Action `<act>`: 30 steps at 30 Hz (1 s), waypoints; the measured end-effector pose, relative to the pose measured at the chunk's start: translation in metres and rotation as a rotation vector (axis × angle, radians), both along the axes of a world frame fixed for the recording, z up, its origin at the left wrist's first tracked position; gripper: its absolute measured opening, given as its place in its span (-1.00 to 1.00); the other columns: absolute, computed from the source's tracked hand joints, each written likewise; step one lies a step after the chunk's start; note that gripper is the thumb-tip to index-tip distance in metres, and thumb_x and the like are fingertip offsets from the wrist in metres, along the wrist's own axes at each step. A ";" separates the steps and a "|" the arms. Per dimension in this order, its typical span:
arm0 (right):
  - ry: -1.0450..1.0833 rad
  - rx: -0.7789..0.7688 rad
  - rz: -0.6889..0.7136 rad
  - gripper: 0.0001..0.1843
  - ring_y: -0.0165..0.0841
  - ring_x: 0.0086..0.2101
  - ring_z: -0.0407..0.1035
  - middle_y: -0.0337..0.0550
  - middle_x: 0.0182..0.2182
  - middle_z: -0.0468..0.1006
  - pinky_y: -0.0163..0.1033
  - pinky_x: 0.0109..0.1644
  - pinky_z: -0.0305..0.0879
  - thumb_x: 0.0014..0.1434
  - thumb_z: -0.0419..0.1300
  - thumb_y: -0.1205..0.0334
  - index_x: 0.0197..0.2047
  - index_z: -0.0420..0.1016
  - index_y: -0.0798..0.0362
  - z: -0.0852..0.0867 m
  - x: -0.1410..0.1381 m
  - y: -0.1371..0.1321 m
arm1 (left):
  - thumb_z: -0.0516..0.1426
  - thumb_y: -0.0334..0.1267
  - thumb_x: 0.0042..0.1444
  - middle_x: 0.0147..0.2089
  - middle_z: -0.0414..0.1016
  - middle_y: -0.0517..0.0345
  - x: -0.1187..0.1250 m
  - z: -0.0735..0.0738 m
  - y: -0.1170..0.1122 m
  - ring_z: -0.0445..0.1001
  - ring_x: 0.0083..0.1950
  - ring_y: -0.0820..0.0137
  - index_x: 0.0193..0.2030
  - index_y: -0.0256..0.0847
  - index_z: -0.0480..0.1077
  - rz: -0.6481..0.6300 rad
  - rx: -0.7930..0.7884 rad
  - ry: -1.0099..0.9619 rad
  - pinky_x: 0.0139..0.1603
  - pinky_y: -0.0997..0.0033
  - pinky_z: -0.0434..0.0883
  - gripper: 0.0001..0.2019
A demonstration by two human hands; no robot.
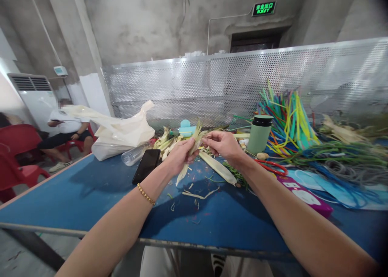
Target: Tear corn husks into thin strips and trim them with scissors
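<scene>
My left hand (181, 156) is closed around a bundle of pale green corn husk (197, 139), whose leafy tips point up and away from me. One strip hangs below the fingers. My right hand (223, 145) pinches the husk's edge from the right, thumb and fingertips together. Under the hands a long pale husk (218, 168) lies slantwise on the blue table (103, 196). Thin husk strips (200, 195) and small scraps are scattered nearer me. More husk pieces (165, 143) are heaped behind my left hand.
Left of the hands are a black phone (146, 166), a clear plastic bottle (133, 154) and a white plastic bag (123, 133). On the right stand a green canister (260, 135), colourful strips (298, 121), a purple packet (309, 196) and blue cords (342, 188). A seated person (68, 123) is far left.
</scene>
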State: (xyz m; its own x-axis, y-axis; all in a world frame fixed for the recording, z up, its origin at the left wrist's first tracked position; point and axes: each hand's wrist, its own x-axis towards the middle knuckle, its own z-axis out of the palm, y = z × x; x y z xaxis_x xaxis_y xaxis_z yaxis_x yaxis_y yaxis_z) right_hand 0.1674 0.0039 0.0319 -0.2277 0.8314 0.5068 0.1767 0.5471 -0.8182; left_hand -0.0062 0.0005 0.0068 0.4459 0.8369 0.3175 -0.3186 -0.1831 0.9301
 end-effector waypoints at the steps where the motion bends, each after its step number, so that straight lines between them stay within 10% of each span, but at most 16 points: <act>1: 0.008 -0.006 0.006 -0.68 -0.58 -0.69 0.10 -0.25 -0.61 0.44 -0.40 -0.66 0.01 0.00 0.31 0.03 -0.40 0.46 0.14 0.000 -0.001 -0.001 | 0.09 0.02 0.17 -0.51 0.27 0.22 0.000 0.000 0.000 0.04 -0.63 0.63 -0.23 -0.30 0.38 -0.014 -0.003 0.007 -0.61 0.55 -0.06 -0.64; 18: -0.039 0.060 -0.008 -0.77 -0.53 -0.66 0.16 -0.28 -0.63 0.39 -0.38 -0.61 0.10 0.04 0.23 0.09 -0.45 0.40 0.09 0.007 -0.005 -0.011 | 0.20 -0.15 0.09 -0.52 0.44 0.13 0.001 0.001 -0.003 0.40 -0.56 0.46 -0.28 -0.33 0.45 -0.034 -0.093 0.007 -0.44 0.43 0.38 -0.77; 30: -0.233 0.251 -0.303 -0.85 -0.46 -0.60 0.18 -0.28 -0.67 0.32 -0.33 -0.52 0.08 -0.05 0.15 0.22 -0.58 0.32 0.07 0.001 -0.004 0.001 | 0.19 -0.01 0.07 -0.37 0.56 0.01 0.001 -0.003 -0.003 0.50 -0.49 0.36 -0.18 -0.29 0.48 0.067 0.054 0.125 -0.42 0.35 0.45 -0.65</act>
State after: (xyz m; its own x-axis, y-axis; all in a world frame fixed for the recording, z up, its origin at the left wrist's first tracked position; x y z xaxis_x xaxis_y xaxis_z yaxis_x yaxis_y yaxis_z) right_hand 0.1633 0.0046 0.0325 -0.1251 0.7359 0.6654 0.5227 0.6189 -0.5862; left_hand -0.0048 -0.0020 0.0041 0.4288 0.8491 0.3084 -0.1860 -0.2511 0.9499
